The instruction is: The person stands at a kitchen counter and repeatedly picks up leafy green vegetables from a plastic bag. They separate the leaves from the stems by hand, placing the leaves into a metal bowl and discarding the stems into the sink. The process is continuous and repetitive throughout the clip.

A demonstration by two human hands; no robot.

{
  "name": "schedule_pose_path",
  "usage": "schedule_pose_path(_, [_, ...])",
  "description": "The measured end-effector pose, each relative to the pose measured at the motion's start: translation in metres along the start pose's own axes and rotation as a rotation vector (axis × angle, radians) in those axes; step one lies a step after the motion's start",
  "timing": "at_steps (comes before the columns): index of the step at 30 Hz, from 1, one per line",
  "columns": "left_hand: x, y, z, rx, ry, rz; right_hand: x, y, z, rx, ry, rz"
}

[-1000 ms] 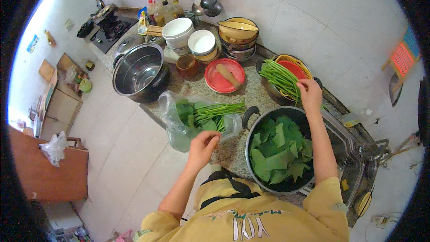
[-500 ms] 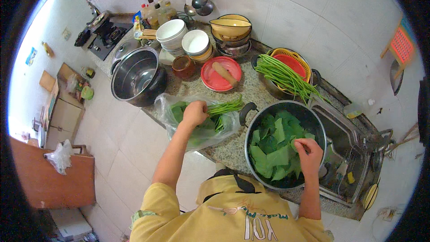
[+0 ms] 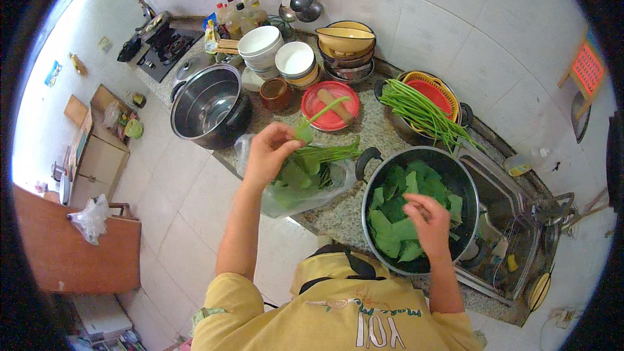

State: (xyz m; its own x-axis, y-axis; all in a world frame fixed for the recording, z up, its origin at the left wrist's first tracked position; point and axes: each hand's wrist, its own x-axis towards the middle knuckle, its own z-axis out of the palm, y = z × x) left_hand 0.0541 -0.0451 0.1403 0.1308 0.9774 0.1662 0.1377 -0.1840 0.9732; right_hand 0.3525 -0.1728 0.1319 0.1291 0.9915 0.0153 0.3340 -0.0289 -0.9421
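My left hand (image 3: 272, 148) is closed on a leafy green stem (image 3: 323, 115), its stalk slanting up to the right. Under it lies a clear plastic bag (image 3: 305, 203) holding green leaves (image 3: 296, 175), with a bunch of cut stalks (image 3: 331, 151) sticking out to the right. My right hand (image 3: 429, 221) hovers above a big dark pot (image 3: 476, 211), with fingers loosely bent and apart and nothing visible in them. Torn green leaves (image 3: 390, 231) fill the pot's bottom.
Long green stems (image 3: 422, 114) rest across a yellow and red basket behind the pot. A steel sink (image 3: 520, 240) is on the right. A black pot (image 3: 211, 107), stacked white bowls (image 3: 260, 45), a brown jar (image 3: 276, 95) and a red lid (image 3: 333, 120) with a wooden pestle stand along the counter.
My left hand has risen out of the bag, lifting a leafy stem. My right hand has shifted left over the pot and let go of a leaf. The view has tilted slightly.
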Motion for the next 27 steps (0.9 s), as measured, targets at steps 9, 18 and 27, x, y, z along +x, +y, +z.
schedule_pose_path(9, [-0.024,0.014,0.063,0.565,-0.253,0.453,0.056,-0.021,0.095,0.395,-0.186,-0.112])
schedule_pose_path(18, [-0.023,-0.052,0.023,1.098,-0.362,0.257,0.054,-0.005,0.096,0.536,-0.148,-0.022])
schedule_pose_path(27, [-0.024,-0.081,-0.014,0.882,-0.188,0.006,0.05,-0.016,0.041,0.731,-0.037,0.037])
